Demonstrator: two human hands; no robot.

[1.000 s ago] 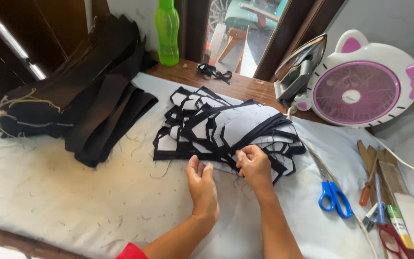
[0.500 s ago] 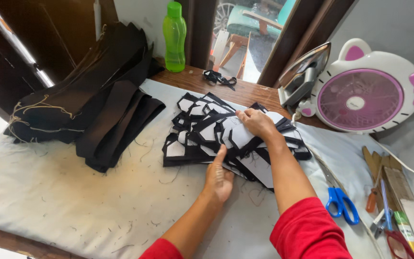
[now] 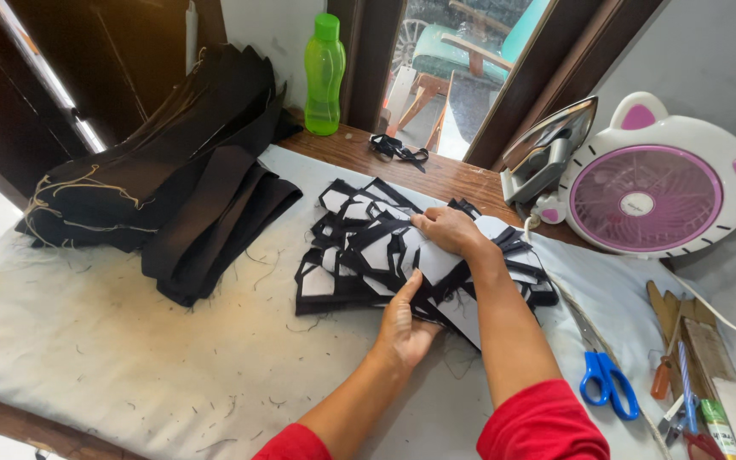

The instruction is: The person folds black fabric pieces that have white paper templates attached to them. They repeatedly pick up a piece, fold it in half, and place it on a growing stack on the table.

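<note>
Left hand (image 3: pixel 404 322) palm down, fingers flat on the near edge of the pile of cloth pieces (image 3: pixel 359 255), right hand (image 3: pixel 446 232) reaching across, gripping the top pieces, worktop (image 3: pixel 129 358) beneath

Your desk (image 3: pixel 112 366) is covered with a stained, off-white padded cloth flecked with loose threads. On it, at the far left, lies a pile of folded black fabric (image 3: pixel 172 196). In the middle sits a heap of black-edged white cut pieces (image 3: pixel 359 255). At the right edge you have blue-handled scissors (image 3: pixel 608 383) and, beside them, a cluster of small tools (image 3: pixel 683 375). Beyond the cloth, a bare wooden strip (image 3: pixel 445 175) carries a green bottle (image 3: pixel 324 75), an iron (image 3: pixel 547 152) and a small pink-and-white fan (image 3: pixel 658 187).
</note>
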